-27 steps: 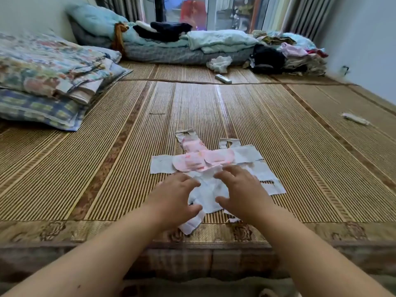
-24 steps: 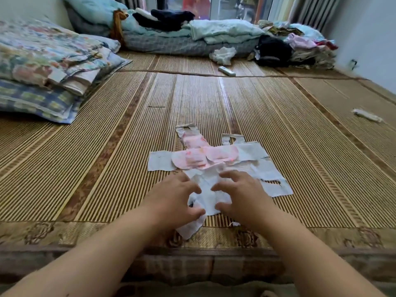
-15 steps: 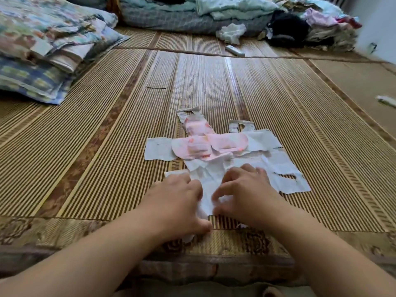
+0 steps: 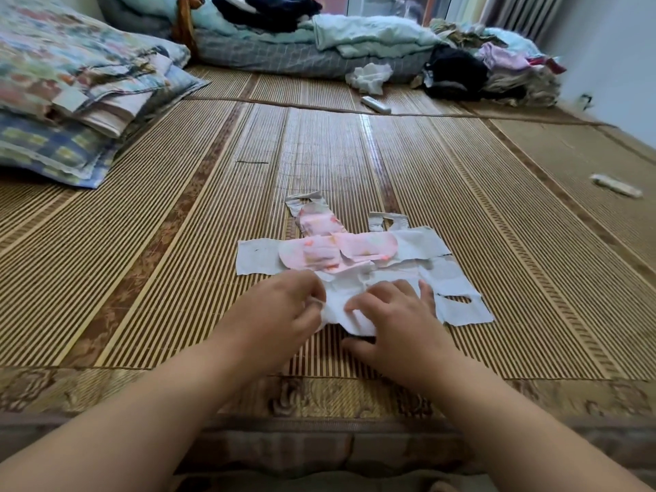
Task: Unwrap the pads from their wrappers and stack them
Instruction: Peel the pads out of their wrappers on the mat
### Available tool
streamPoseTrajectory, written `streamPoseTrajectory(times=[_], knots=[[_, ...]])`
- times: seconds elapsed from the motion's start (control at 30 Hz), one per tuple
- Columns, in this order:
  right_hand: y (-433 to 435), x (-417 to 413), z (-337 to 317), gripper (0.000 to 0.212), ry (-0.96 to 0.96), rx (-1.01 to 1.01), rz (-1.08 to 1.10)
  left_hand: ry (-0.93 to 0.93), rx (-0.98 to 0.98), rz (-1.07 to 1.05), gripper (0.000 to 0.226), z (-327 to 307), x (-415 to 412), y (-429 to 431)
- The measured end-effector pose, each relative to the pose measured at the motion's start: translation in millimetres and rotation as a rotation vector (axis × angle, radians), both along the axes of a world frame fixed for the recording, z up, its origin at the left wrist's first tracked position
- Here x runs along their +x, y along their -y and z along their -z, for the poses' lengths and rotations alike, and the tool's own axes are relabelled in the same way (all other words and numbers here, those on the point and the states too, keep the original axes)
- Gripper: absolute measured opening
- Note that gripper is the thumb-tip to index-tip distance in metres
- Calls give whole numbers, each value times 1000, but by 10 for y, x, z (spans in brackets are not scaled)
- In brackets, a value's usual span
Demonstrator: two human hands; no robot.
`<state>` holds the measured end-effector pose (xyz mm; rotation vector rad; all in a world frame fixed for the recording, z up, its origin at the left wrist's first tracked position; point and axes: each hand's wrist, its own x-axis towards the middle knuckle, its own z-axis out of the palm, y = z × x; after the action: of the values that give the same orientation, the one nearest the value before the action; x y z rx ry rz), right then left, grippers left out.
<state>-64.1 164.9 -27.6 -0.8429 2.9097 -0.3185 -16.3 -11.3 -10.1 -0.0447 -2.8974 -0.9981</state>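
On the bamboo mat (image 4: pixel 461 207) lie pink patterned pads (image 4: pixel 365 246) laid across each other on opened grey-white wrappers (image 4: pixel 458 289). Another pink pad (image 4: pixel 317 221) lies just behind them on its own torn wrapper. A white pad (image 4: pixel 342 303) lies nearest to me. My left hand (image 4: pixel 280 314) pinches its left edge between thumb and fingers. My right hand (image 4: pixel 397 324) rests on its right part with fingers spread and thumb under the near edge.
Folded quilts and pillows (image 4: pixel 71 101) are stacked at the left. Bedding and clothes (image 4: pixel 355 37) are piled along the far side, with a crumpled white tissue (image 4: pixel 369 78) and a small white tube (image 4: pixel 376 104) before them. A wrapped pad (image 4: pixel 616 186) lies far right.
Both hands moved forward onto the white pad and closed in on it. My left hand now pinches its edge. The view tilted down and closer to the mat.
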Motion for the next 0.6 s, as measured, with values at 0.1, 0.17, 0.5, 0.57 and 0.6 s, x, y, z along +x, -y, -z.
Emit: streamPoseTrajectory(times=[0.1,0.17,0.5,0.57,0.6], knots=[[-49,-62,14,25,-128,-127,90,-58,190,-84,11,-63,-24,68],[-102,-121,14,16,-173,-251,148,-93,338,-151,12,-108,-41,122],[-281,-222,-366,13,250,-912,241,-124,297,-209,24,-206,-66,334],[-318,-229,-423,17,262,-965,242,-142,269,-232,21,-217,-58,338],[-337,-234,-444,18,240,-972,235,-155,280,-245,15,-222,-61,333]])
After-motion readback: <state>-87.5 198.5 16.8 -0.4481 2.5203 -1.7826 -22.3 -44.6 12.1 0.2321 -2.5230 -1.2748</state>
